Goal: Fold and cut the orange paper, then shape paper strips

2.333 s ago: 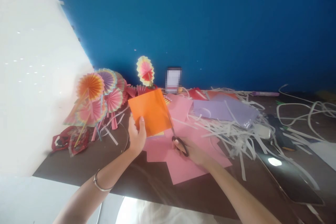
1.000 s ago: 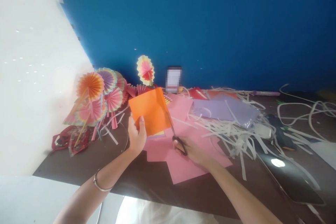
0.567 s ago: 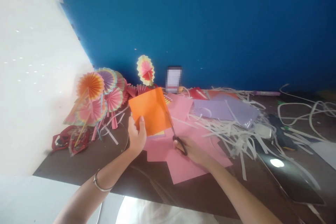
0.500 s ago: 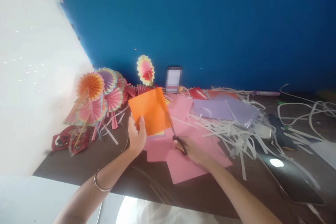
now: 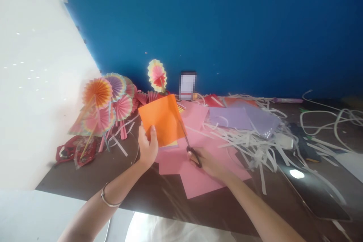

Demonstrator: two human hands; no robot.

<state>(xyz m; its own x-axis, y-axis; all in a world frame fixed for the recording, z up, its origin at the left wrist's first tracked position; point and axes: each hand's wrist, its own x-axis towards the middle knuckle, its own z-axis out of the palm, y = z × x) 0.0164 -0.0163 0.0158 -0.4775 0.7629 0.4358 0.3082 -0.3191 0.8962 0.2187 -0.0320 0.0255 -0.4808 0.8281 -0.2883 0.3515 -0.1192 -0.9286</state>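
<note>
The left hand pinches one smooth, square-cornered orange paper by its lower left, thumb on top; the right hand grips one pair of scissors, blades at the paper's right edge. Flat pink sheets lie beneath on the brown surface.

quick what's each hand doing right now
left hand: closed, holding the orange square paper
right hand: closed on the black-handled scissors
</note>
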